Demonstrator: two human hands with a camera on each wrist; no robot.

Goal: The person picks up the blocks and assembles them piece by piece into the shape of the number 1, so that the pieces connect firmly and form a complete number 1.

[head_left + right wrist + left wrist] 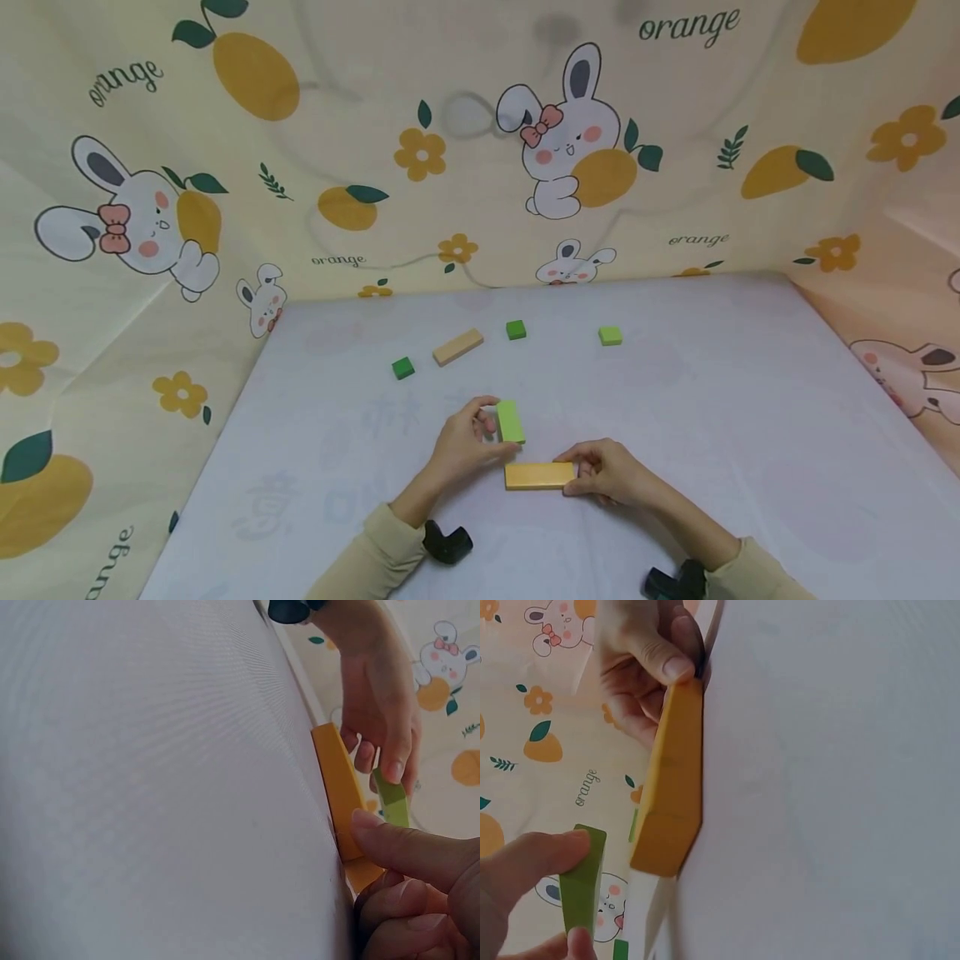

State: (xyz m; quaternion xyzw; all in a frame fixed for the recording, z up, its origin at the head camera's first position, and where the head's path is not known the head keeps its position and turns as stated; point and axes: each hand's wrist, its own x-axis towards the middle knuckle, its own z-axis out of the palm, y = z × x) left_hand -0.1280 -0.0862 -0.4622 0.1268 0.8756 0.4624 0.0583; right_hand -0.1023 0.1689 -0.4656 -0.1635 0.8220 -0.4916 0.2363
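Observation:
My left hand [467,440] pinches a light green block [511,422] by its two ends, thumb at the near end. In the left wrist view the green block [583,881] stands between thumb and fingertip. My right hand [611,472] grips the right end of a longer orange-yellow block [534,477], which lies crosswise just nearer to me than the green one. The right wrist view shows the right thumb [409,851] pressed on the orange-yellow block [339,791], which lies along the table surface, with the left hand [382,712] behind it.
Farther back on the white table [712,392] lie a dark green cube [403,367], a pale wooden block [458,347], another dark green cube [516,330] and a light green cube [611,336]. A printed cloth [450,108] rises behind the table. Each wrist wears a black device [448,543].

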